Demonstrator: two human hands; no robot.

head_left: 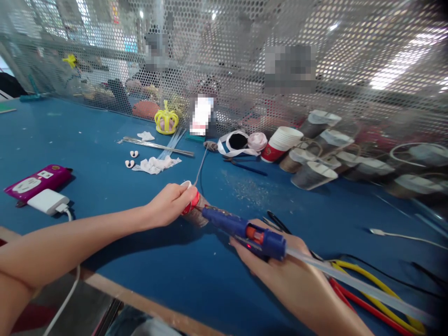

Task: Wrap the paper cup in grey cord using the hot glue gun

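Observation:
My left hand (168, 204) is closed around a paper cup (188, 184) with a white rim and red print. Brownish-grey cord covers the cup's lower part (199, 218). From the cup, a thin strand of cord (200, 165) runs back to a small cord bundle (210, 146). My right hand (280, 275) grips a blue hot glue gun (229, 223), its nozzle at the cup's side, touching or very close. A small red light glows on the gun, and a long translucent glue stick (350, 277) sticks out of its rear.
Cord-wrapped cups (315, 175) and stacked paper cups (282, 140) stand at the back right. Pliers with yellow and red handles (371, 284) lie near my right forearm. A purple power bank-like case (42, 179) and white charger (48, 201) sit left. A perforated metal screen (238, 56) borders the blue table.

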